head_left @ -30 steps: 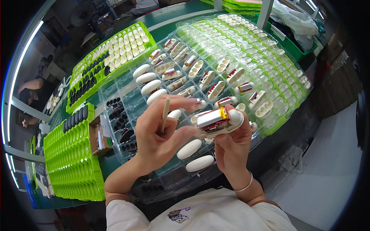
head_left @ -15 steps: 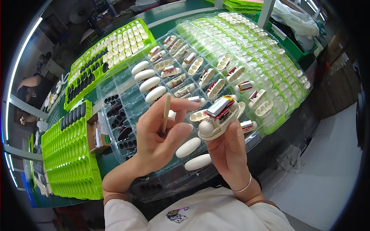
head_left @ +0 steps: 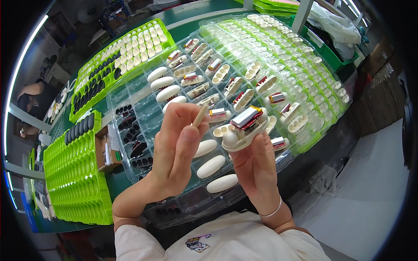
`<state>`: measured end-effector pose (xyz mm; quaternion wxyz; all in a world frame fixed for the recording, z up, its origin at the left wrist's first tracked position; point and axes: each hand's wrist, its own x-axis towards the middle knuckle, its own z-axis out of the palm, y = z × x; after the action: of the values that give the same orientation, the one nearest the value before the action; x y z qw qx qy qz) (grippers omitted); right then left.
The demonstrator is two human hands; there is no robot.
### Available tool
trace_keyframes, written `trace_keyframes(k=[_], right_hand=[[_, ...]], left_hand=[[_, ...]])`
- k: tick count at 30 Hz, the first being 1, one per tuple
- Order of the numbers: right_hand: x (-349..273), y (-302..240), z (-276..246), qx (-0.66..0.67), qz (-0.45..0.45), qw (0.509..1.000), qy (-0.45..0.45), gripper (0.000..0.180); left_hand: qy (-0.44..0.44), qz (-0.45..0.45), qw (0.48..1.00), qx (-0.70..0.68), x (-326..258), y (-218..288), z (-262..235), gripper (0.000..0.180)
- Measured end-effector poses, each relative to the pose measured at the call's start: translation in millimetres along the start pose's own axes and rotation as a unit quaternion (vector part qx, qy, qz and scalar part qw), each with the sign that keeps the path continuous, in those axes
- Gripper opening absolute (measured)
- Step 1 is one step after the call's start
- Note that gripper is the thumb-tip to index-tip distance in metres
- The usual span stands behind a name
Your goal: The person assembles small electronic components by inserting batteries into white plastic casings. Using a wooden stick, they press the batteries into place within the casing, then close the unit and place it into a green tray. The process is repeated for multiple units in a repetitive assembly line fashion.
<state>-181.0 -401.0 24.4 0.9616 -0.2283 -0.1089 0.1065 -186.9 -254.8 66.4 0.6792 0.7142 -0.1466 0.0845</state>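
Observation:
My left hand (head_left: 174,152) is closed in a pinch round a thin beige stick (head_left: 200,115), whose tip points up and to the right. A short way right of it, my right hand (head_left: 257,172) grips an open cream earbud-style case (head_left: 237,144) from below. On top of that case sit a silver battery (head_left: 247,116) with a yellow edge and a red circuit board. The stick and the case are apart. Under both hands lies a clear compartment tray (head_left: 138,103) with several similar half-built cases and smooth white oval shells (head_left: 211,166).
A green tray (head_left: 162,27) of white and black pieces stands far left. Nearer, another green tray (head_left: 78,174) carries black ovals, beside a small cardboard box (head_left: 114,152). Clear trays of transparent pieces over green ones (head_left: 344,108) spread right. A person's arm (head_left: 32,89) shows far left.
My left fingers have drawn together, and the stick has swung from near upright to slanting toward the case. My right hand holds the case almost where it was.

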Motion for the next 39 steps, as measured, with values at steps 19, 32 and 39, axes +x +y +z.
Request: trace_keyframes(k=[19,32,39], right_hand=[[10.3,13.9,-18.6,-0.139,0.06,0.982,0.113,0.037],[11.6,-57.4,-27.3,-0.225,0.02,0.974,-0.001,0.037],[63.9,-203.5,-102.7,-0.579,-0.205,0.776,0.143,0.014]], left_hand=[[-0.152,0.146,0.875,0.435,17.9,-5.6,-3.7,0.038],[0.083,0.078,0.814,0.569,169.0,-97.8,-165.3,0.024],[0.067,0.008,0.846,0.528,172.3,-165.4,-206.0,0.024]])
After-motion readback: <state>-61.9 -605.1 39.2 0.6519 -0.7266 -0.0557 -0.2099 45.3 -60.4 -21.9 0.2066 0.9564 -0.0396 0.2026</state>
